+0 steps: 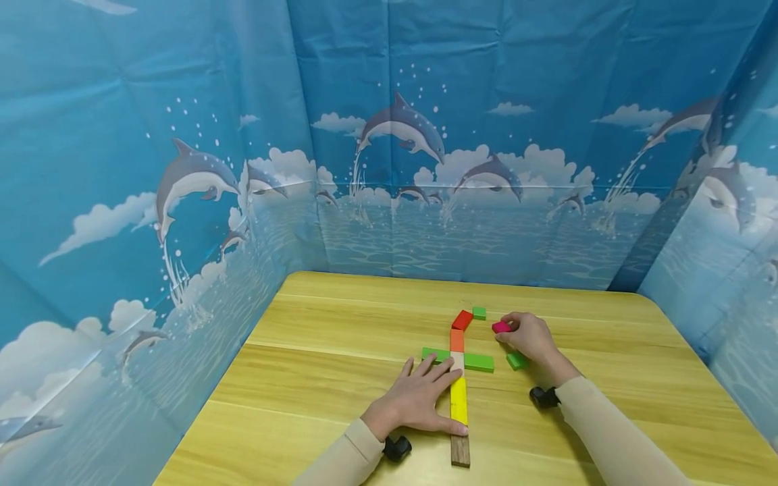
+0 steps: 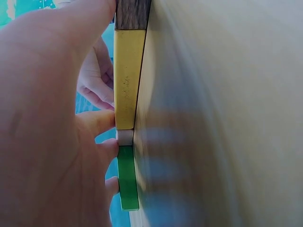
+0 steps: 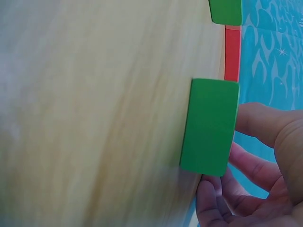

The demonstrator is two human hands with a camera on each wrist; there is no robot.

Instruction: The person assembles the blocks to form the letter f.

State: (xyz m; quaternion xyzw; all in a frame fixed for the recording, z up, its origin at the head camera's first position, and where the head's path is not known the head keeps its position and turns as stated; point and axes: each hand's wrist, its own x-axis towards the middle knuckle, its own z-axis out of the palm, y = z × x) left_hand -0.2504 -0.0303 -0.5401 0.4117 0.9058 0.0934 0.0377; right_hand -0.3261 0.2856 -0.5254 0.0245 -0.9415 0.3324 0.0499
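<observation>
My left hand [image 1: 419, 398] lies spread over a row of blocks, its thumb where the yellow block [image 1: 458, 403] meets the brown block [image 1: 460, 453]. Its fingertips touch the row near the white block [image 1: 457, 365]. Green blocks [image 1: 479, 363] extend to both sides there. Farther up come an orange block [image 1: 457, 341] and a tilted red block [image 1: 463, 319], with a small green block [image 1: 479, 313] at its far end. To the right, my right hand [image 1: 535, 341] pinches a pink block [image 1: 501, 327] between thumb and fingers. This pink block is hidden in the right wrist view.
A loose green block [image 1: 516, 361] lies just below my right hand; a green block [image 3: 210, 127] stands in front of that hand in the right wrist view. The wooden table [image 1: 340, 317] ends at a dolphin-printed curtain [image 1: 419, 229] behind and along the sides.
</observation>
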